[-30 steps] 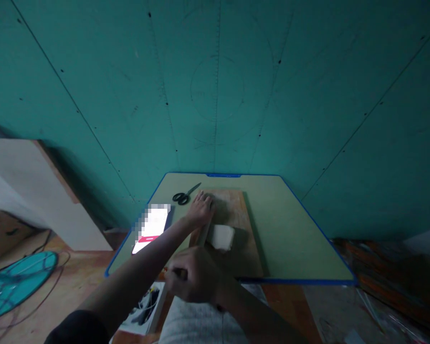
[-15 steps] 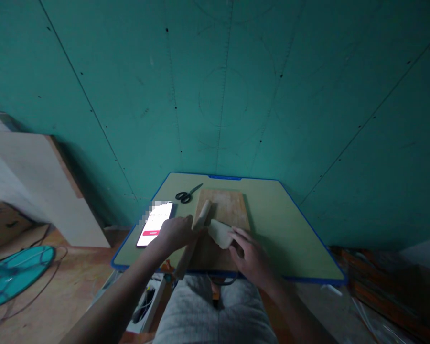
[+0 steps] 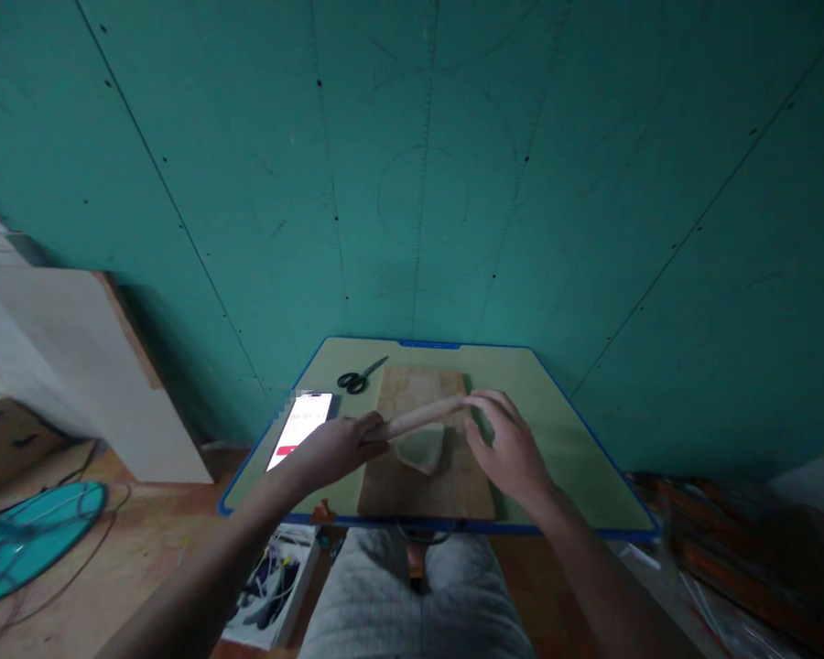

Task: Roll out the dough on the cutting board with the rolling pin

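A pale wooden rolling pin lies at a slant across the wooden board, its right end farther from me. My left hand is wrapped round its left end. At the other end, the fingers of my right hand curl over the pin, with the thumb apart below. Under the pin, a flat whitish piece of dough with uneven edges rests on the board. The pin hides the dough's far edge, and I cannot tell whether the two touch.
Black-handled scissors and a lit phone lie left of the board on the blue-edged table. A green wall rises behind. Below left is a white box of cables; a pale panel leans at the left.
My right hand has let go of the dough and moved to the rolling pin's far end. The pin has turned from lengthwise to crosswise over the dough, which now lies on the board.
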`<state>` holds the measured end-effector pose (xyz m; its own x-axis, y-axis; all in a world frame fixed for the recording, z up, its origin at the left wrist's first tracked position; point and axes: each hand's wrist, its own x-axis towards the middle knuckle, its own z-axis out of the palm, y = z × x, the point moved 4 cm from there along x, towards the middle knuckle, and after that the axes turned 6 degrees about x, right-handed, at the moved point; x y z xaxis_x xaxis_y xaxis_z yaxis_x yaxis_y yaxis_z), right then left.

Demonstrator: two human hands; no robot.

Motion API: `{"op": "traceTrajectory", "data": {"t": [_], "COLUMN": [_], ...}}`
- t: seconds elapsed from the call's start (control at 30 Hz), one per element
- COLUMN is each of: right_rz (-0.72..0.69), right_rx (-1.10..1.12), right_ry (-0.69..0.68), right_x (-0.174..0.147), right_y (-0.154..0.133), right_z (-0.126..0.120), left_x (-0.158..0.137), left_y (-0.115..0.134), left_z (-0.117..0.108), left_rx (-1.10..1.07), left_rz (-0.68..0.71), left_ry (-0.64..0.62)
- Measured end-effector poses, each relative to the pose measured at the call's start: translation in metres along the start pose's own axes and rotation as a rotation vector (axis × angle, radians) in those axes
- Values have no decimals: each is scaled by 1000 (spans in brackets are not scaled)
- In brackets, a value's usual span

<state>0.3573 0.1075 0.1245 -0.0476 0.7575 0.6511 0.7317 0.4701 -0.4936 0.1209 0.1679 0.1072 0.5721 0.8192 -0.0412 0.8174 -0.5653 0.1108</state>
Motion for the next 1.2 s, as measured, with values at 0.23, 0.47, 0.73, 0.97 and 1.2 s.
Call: {"op": "traceTrajectory", "data": {"t": [0.23,0.47,0.73,0.97,1.2], "right_rz": [175,351,466,653,786], "right_rx": [-208,-321,60,283,372], "right_ry": [-280,-437,-501,-647,-752], "right_x": [-3,-23,-16,-23,-24], "right_y": [7,17,28,30,25], "right_z": [16,25,21,24,20], "left_x": [20,21,12,6,10], "left_y": [16,21,28,24,11], "left_z": [9,21,9,7,2], "left_rx": [128,161,26,-91,-299], "left_rz": [111,257,401,450,375], "left_ry": [20,62,154,143,15]}}
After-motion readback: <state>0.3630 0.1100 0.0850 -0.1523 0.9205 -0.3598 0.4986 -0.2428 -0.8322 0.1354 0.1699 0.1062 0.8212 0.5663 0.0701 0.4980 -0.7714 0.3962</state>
